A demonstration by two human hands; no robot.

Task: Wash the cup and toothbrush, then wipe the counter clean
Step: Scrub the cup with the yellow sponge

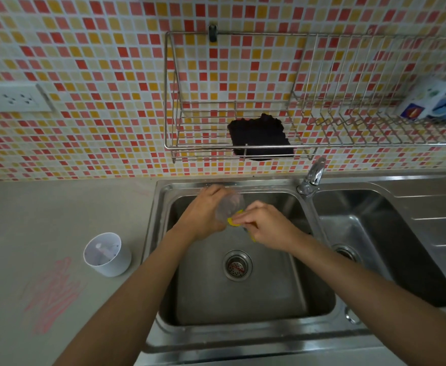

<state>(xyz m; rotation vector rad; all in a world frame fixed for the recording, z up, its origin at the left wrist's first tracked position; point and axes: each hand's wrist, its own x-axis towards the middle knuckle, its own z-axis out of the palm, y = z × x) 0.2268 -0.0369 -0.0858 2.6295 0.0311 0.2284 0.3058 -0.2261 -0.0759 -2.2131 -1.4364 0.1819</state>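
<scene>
**Cup held over left basin, sponge applied**

Your left hand [206,215] grips the clear cup [231,204], tilted above the steel sink [161,233]; its contents cannot be told. Your right hand [266,224] pinches a yellow sponge [233,220] against its side. On the grey counter [58,212] a round white holder [111,262] stands upright with pale items inside (too blurred to name), near pink scribbles [53,291].

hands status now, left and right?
Left hand: grips the clear cup.
Right hand: pinches a yellow sponge against the cup.
</scene>
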